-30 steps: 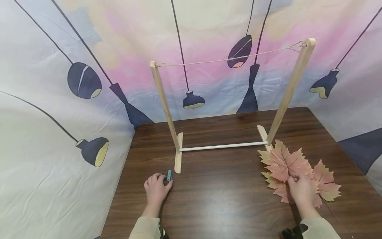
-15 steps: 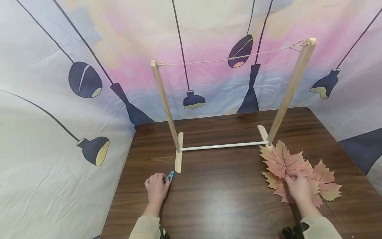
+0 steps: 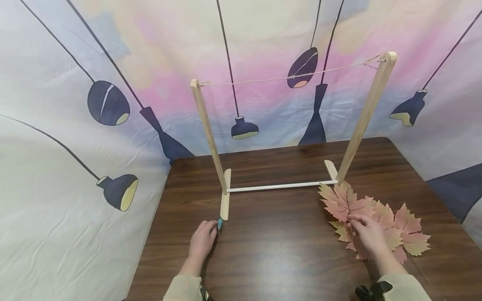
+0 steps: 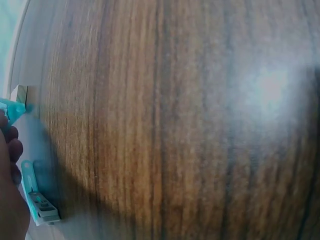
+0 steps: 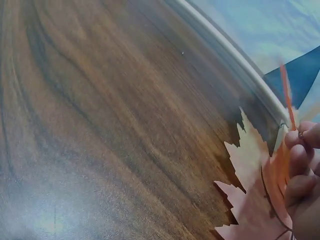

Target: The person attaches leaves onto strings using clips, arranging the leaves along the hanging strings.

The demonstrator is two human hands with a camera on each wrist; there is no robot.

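My left hand (image 3: 202, 240) pinches a small teal clothespin (image 3: 220, 224) near the front end of the frame's left foot. In the left wrist view the clothespin (image 4: 12, 110) shows at the fingertips, and a second teal-and-grey clip-like piece (image 4: 37, 197) is visible beside the hand. My right hand (image 3: 367, 234) pinches an artificial maple leaf (image 3: 340, 202), pink with yellowish edges, near its stem. More such leaves (image 3: 410, 230) lie under and right of it. In the right wrist view, the held leaf (image 5: 250, 200) is partly covered by the fingers.
A wooden frame (image 3: 367, 113) stands on the brown table (image 3: 278, 225), with a string (image 3: 263, 80) tied between its post tops. A white rod (image 3: 282, 186) joins the posts low down. Behind hangs a cloth backdrop (image 3: 169, 42) printed with lamps.
The left hand has picked up the clothespin and shifted slightly right and forward. The right hand has moved a little left and forward, drawing its leaf away from the others.
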